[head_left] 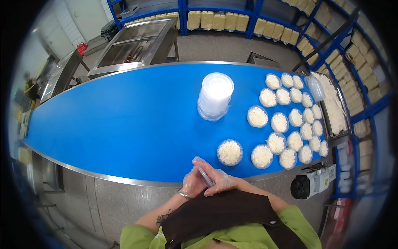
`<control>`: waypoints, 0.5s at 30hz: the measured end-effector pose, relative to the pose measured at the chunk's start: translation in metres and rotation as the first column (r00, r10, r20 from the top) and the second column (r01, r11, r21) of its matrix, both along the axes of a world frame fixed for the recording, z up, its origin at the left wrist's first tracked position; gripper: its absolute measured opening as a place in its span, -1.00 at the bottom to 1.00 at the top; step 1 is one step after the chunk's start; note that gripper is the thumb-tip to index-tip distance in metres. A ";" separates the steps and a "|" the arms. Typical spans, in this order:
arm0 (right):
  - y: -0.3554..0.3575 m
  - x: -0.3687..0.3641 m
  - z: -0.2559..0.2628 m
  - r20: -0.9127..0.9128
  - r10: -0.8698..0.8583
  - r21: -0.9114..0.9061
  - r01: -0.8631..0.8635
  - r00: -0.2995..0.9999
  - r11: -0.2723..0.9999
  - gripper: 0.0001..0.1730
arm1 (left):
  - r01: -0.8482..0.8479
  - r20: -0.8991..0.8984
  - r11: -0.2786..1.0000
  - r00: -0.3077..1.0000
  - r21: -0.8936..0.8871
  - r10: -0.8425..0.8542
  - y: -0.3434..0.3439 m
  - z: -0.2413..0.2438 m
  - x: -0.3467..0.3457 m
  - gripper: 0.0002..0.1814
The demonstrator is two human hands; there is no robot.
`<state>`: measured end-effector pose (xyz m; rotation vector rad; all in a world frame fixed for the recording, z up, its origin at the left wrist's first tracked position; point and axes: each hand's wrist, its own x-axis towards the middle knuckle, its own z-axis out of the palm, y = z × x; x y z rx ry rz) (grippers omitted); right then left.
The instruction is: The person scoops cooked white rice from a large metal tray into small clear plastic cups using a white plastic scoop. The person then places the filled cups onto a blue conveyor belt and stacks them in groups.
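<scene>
In front of my apron, my left hand (pixel 193 183) and my right hand (pixel 220 180), both in thin clear plastic gloves, hold a clear plastic piece (pixel 205 176) between them. It is seen nearly edge-on and looks like a round lid; the fingers partly hide it. Just beyond them, a round clear tub (pixel 230 152) filled with white crumbly food sits apart on the blue belt (pixel 124 124). Farther off rises a tall stack of translucent round plastic lids or tubs (pixel 215 96), its lower part in thin plastic wrap.
Several more filled tubs (pixel 261 156) spread over the belt's right side. Past them, a metal tray (pixel 332 105) holds white food, with clear stacked cups (pixel 315 88) by its edge. A motor (pixel 312 182) juts out at the near right. Blue shelving (pixel 217 7) and a steel sink (pixel 130 46) stand beyond.
</scene>
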<state>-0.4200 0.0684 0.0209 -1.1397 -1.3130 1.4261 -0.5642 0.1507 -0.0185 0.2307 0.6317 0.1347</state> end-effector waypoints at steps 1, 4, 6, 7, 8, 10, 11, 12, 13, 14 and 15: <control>-0.002 -0.001 -0.001 -0.001 -0.033 -0.017 0.033 0.999 0.999 0.23 | 0.013 -0.020 1.000 1.000 0.010 -0.013 -0.002 -0.005 0.000 -0.58; -0.010 -0.002 -0.007 0.098 -0.174 0.013 0.173 0.980 0.985 0.20 | 0.018 -0.050 0.999 0.999 0.039 -0.016 -0.008 -0.005 0.010 -0.65; -0.016 0.005 0.007 0.351 -0.287 0.044 0.290 0.891 0.956 0.19 | 0.101 -0.171 0.964 0.983 0.245 -0.060 -0.006 0.009 0.020 -0.66; -0.017 0.012 0.021 0.470 -0.328 0.071 0.335 0.819 0.939 0.18 | 0.142 -0.232 0.930 0.971 0.338 -0.064 -0.007 0.013 0.021 -0.66; -0.016 0.022 0.032 0.512 -0.467 0.142 0.466 0.721 0.874 0.17 | 0.113 -0.227 0.916 0.974 0.386 -0.025 -0.006 -0.015 0.022 -0.66; -0.020 0.050 0.029 0.834 -0.386 0.118 0.556 0.394 0.823 0.12 | 0.136 -0.287 0.940 0.957 0.313 -0.043 -0.001 -0.015 0.024 -0.71; -0.017 0.060 0.026 0.918 -0.257 0.034 0.584 0.302 0.811 0.10 | 0.145 -0.316 0.950 0.947 0.277 -0.053 0.002 -0.016 0.024 -0.74; -0.016 0.061 0.015 0.926 -0.238 0.039 0.555 0.292 0.831 0.09 | 0.166 -0.284 0.947 0.955 0.276 -0.085 0.004 -0.022 0.026 -0.74; -0.012 0.063 0.002 0.935 -0.218 0.043 0.521 0.280 0.853 0.07 | 0.178 -0.276 0.939 0.956 0.294 -0.094 0.005 -0.024 0.029 -0.74; -0.011 0.064 -0.006 0.943 -0.198 0.046 0.486 0.266 0.873 0.05 | 0.189 -0.269 0.931 0.958 0.313 -0.104 0.007 -0.024 0.033 -0.73; -0.007 0.060 -0.007 0.958 -0.166 0.041 0.463 0.233 0.886 0.04 | 0.198 -0.267 0.923 0.958 0.330 -0.110 0.008 -0.023 0.035 -0.72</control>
